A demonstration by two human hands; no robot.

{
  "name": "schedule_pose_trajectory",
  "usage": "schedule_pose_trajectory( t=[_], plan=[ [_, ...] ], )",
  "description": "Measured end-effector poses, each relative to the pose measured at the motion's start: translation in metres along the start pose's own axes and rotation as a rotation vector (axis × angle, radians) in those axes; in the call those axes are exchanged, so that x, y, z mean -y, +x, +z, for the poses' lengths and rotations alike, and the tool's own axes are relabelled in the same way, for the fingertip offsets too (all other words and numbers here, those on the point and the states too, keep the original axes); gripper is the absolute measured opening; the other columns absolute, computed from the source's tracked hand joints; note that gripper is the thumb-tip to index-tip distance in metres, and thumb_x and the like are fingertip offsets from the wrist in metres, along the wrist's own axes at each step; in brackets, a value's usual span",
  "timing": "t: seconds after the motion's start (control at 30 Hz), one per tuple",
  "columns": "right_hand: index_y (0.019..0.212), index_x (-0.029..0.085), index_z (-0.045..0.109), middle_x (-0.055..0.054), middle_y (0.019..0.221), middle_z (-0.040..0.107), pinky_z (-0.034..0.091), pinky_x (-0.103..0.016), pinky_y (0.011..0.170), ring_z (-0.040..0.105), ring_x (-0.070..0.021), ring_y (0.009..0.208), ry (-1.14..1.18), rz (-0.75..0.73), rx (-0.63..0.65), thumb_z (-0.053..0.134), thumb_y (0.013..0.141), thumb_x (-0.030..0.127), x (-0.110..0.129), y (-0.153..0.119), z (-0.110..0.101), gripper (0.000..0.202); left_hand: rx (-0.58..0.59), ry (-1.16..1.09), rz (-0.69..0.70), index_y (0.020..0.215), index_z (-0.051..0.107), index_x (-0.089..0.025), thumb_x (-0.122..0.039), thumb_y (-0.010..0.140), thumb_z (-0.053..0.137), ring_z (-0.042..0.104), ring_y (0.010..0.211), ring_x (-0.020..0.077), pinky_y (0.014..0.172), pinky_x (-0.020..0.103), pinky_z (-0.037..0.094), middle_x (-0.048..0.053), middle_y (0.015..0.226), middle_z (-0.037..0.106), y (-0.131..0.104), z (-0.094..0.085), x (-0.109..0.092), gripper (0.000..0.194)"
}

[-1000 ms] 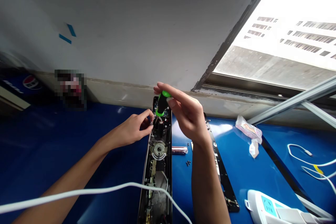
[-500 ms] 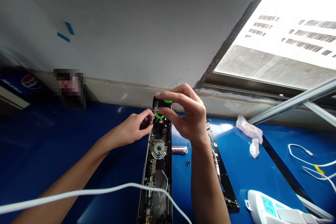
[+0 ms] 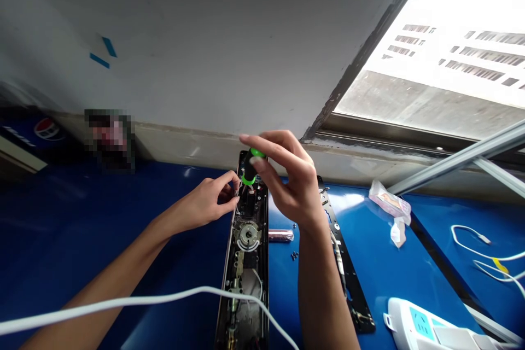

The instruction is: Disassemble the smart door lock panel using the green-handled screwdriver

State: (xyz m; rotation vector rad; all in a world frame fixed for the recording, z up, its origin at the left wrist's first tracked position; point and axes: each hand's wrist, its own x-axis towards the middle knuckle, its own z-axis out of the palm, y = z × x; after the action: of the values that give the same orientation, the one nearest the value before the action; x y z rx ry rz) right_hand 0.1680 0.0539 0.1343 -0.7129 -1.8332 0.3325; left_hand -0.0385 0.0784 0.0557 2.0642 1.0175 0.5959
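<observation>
A long, narrow black lock housing (image 3: 248,254) lies open, with metal parts, wires and a round silver part (image 3: 248,234) showing inside. Above its far end, my right hand (image 3: 289,178) holds a screwdriver (image 3: 249,168) by its black and green handle. The thumb presses on the handle while the index finger stretches past its top. The screwdriver's tip is hard to make out. My left hand (image 3: 211,197) is closed in a pinch at the housing's left edge, near thin wires; what sits between its fingertips is too small to tell.
A pinkish cylinder (image 3: 281,235) and small screws (image 3: 294,255) lie right of the housing. Further right are a long black plate (image 3: 348,279), a plastic packet (image 3: 389,201) and a white power strip (image 3: 426,328). A white cable (image 3: 164,299) crosses in front.
My right hand's index finger has lifted and straightened away from the screwdriver's handle, which shows more now. My left hand keeps its place.
</observation>
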Motion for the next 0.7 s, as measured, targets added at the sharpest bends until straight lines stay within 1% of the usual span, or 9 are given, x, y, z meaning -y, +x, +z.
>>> schedule_pose_trajectory(
  t=[0.1, 0.17, 0.27, 0.33, 0.4, 0.47, 0.53, 0.63, 0.7],
  plan=[
    [0.139, 0.028, 0.067, -0.006, 0.125, 0.072, 0.059, -0.040, 0.103, 0.069, -0.0195, 0.117, 0.106, -0.011, 0.093, 0.050, 0.106, 0.018, 0.0020, 0.0000, -0.0021, 0.039, 0.003, -0.016, -0.001, 0.105, 0.054, -0.024, -0.032, 0.095, 0.059, 0.070, 0.073, 0.0178, 0.068, 0.027, 0.051, -0.001, 0.084, 0.073, -0.0010, -0.0009, -0.0023, 0.013],
    [0.128, 0.030, 0.074, -0.003, 0.114, 0.074, 0.062, -0.036, 0.092, 0.072, -0.0176, 0.103, 0.064, -0.039, 0.031, 0.063, 0.101, 0.020, 0.0020, -0.0004, -0.0017, 0.031, -0.013, -0.011, -0.008, 0.104, 0.056, -0.024, -0.032, 0.094, 0.060, 0.070, 0.073, 0.0179, 0.067, 0.026, 0.051, -0.001, 0.084, 0.074, -0.0014, -0.0008, -0.0021, 0.013],
    [0.112, 0.030, 0.080, -0.002, 0.095, 0.065, 0.062, -0.031, 0.076, 0.066, -0.0149, 0.085, -0.050, -0.047, -0.064, 0.080, 0.090, 0.028, 0.0023, -0.0008, -0.0011, 0.022, -0.014, 0.005, -0.019, 0.099, 0.057, -0.023, -0.033, 0.095, 0.060, 0.068, 0.068, 0.0173, 0.063, 0.026, 0.050, -0.002, 0.077, 0.072, -0.0013, -0.0005, -0.0009, 0.011],
    [0.122, 0.030, 0.077, -0.004, 0.104, 0.065, 0.062, -0.034, 0.084, 0.067, -0.0170, 0.095, -0.038, -0.031, -0.006, 0.071, 0.097, 0.027, 0.0042, -0.0005, -0.0025, 0.026, -0.007, 0.001, -0.014, 0.101, 0.057, -0.023, -0.033, 0.095, 0.060, 0.069, 0.069, 0.0176, 0.063, 0.026, 0.050, -0.002, 0.079, 0.073, -0.0013, -0.0008, -0.0010, 0.013],
    [0.138, 0.029, 0.067, -0.007, 0.125, 0.068, 0.059, -0.040, 0.101, 0.067, -0.0199, 0.116, 0.055, -0.031, 0.112, 0.054, 0.105, 0.019, 0.0069, 0.0000, -0.0043, 0.037, -0.008, -0.012, -0.006, 0.106, 0.057, -0.023, -0.033, 0.094, 0.061, 0.071, 0.073, 0.0184, 0.065, 0.026, 0.051, -0.001, 0.084, 0.075, -0.0017, -0.0013, -0.0019, 0.016],
    [0.142, 0.027, 0.063, -0.007, 0.133, 0.070, 0.057, -0.041, 0.106, 0.066, -0.0199, 0.124, 0.138, -0.052, 0.173, 0.050, 0.105, 0.013, 0.0089, 0.0005, -0.0046, 0.042, -0.007, -0.020, -0.008, 0.107, 0.057, -0.024, -0.032, 0.094, 0.061, 0.071, 0.074, 0.0183, 0.066, 0.026, 0.052, -0.001, 0.085, 0.075, -0.0023, -0.0014, -0.0026, 0.016],
    [0.131, 0.026, 0.071, -0.006, 0.119, 0.073, 0.062, -0.035, 0.095, 0.071, -0.0172, 0.108, 0.127, -0.080, 0.123, 0.063, 0.100, 0.014, 0.0095, 0.0008, -0.0028, 0.034, -0.014, -0.016, -0.017, 0.102, 0.058, -0.023, -0.032, 0.094, 0.061, 0.070, 0.071, 0.0173, 0.064, 0.025, 0.051, -0.002, 0.080, 0.074, -0.0028, -0.0010, -0.0025, 0.012],
    [0.108, 0.026, 0.080, -0.002, 0.096, 0.066, 0.062, -0.030, 0.074, 0.066, -0.0129, 0.082, -0.015, -0.061, -0.010, 0.081, 0.090, 0.025, 0.0091, 0.0011, 0.0007, 0.019, -0.034, -0.001, -0.025, 0.097, 0.059, -0.023, -0.033, 0.094, 0.062, 0.066, 0.064, 0.0160, 0.059, 0.024, 0.048, -0.003, 0.073, 0.070, -0.0030, -0.0002, -0.0016, 0.011],
    [0.114, 0.028, 0.078, -0.003, 0.101, 0.066, 0.063, -0.031, 0.078, 0.067, -0.0144, 0.088, -0.033, -0.042, 0.001, 0.076, 0.093, 0.028, 0.0097, 0.0012, 0.0007, 0.021, -0.037, -0.004, -0.020, 0.098, 0.060, -0.023, -0.033, 0.093, 0.063, 0.066, 0.065, 0.0163, 0.060, 0.024, 0.049, -0.003, 0.075, 0.071, -0.0031, -0.0004, -0.0019, 0.012]
  ],
)
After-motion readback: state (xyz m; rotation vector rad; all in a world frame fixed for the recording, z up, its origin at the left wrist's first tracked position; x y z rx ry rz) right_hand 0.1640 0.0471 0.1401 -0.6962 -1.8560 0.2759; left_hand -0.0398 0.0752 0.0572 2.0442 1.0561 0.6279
